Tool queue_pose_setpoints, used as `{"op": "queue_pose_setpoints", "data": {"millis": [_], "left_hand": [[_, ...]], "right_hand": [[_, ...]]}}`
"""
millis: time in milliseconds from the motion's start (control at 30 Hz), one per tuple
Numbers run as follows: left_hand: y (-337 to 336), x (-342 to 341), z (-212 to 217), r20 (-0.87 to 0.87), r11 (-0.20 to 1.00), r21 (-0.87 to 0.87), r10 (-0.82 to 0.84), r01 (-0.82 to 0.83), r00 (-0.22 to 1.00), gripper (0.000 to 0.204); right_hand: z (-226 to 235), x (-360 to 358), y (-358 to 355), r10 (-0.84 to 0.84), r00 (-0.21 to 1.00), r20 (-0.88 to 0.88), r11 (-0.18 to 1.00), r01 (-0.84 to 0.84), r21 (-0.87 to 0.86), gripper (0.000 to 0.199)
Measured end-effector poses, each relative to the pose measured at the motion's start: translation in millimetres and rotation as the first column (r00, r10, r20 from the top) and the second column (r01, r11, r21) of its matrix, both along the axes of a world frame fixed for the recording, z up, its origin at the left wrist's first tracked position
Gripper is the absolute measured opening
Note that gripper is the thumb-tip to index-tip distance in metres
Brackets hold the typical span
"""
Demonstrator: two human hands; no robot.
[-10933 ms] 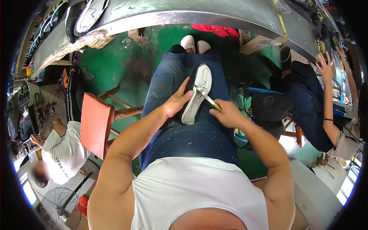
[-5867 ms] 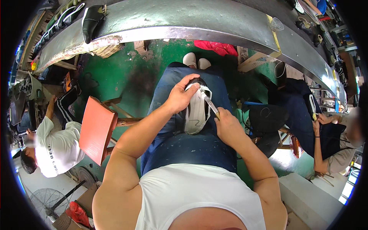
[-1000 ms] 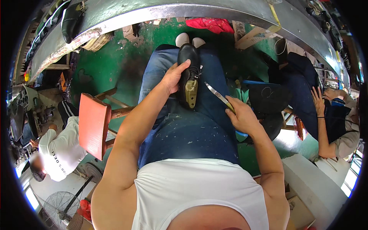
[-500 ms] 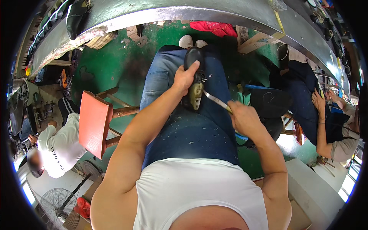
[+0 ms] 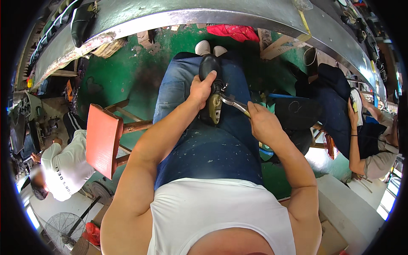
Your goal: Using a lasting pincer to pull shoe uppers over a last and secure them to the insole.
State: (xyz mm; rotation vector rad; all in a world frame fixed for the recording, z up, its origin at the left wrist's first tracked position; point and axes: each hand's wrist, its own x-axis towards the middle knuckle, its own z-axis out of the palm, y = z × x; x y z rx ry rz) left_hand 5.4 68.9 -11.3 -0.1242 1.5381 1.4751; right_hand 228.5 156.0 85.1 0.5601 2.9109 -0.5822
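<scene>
A black shoe (image 5: 208, 63) lies across my lap with its toe pointing away from me. Inside its heel end shows a worn greenish-yellow shoe last (image 5: 215, 108). My left hand (image 5: 200, 91) is wrapped round the shoe's middle, thumb on top near the toe. In my right hand (image 5: 264, 123), fingers closed, are metal lasting pliers (image 5: 234, 104). Their head touches or sits close against the shoe's right edge, beside the last; whether the jaws grip the upper is too small to tell.
A metal-edged workbench (image 5: 178, 17) curves across the far side. To my left stands a stool with an orange-red seat (image 5: 102, 141); a black-topped stool (image 5: 297, 115) is at my right. Co-workers sit at both sides. A fan (image 5: 63, 231) stands at the lower left.
The pliers' head has moved up and in against the shoe's edge, and my right hand has shifted left and up. My left hand keeps its hold on the shoe.
</scene>
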Motion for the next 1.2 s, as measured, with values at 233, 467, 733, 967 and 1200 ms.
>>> {"op": "queue_pose_setpoints", "data": {"millis": [233,467,733,967,1200], "left_hand": [[-3,-9,-31,-0.135,0.990,-0.137,-0.036,0.017,0.990,0.061],[-10,-42,-20,0.240,0.998,0.056,-0.016,0.003,0.971,0.049],[-20,-75,6,-0.207,0.809,-0.010,-0.577,0.588,0.790,0.055],[-35,-20,38,-0.672,0.715,-0.472,-0.670,0.515,0.315,0.061],[-60,-4,19,-0.770,0.888,-0.170,-0.390,0.427,0.505,0.033]], "right_hand": [[38,2,-5,-0.004,0.961,0.275,0.988,0.046,-0.146,0.024],[48,65,-19,-0.162,0.968,0.193,0.782,0.245,-0.573,0.032],[17,61,-12,-0.523,0.817,0.244,0.352,0.467,-0.811,0.029],[3,45,-4,-0.323,0.911,0.256,0.648,0.410,-0.641,0.030],[5,11,2,-0.176,0.979,0.100,0.823,0.202,-0.530,0.032]]}}
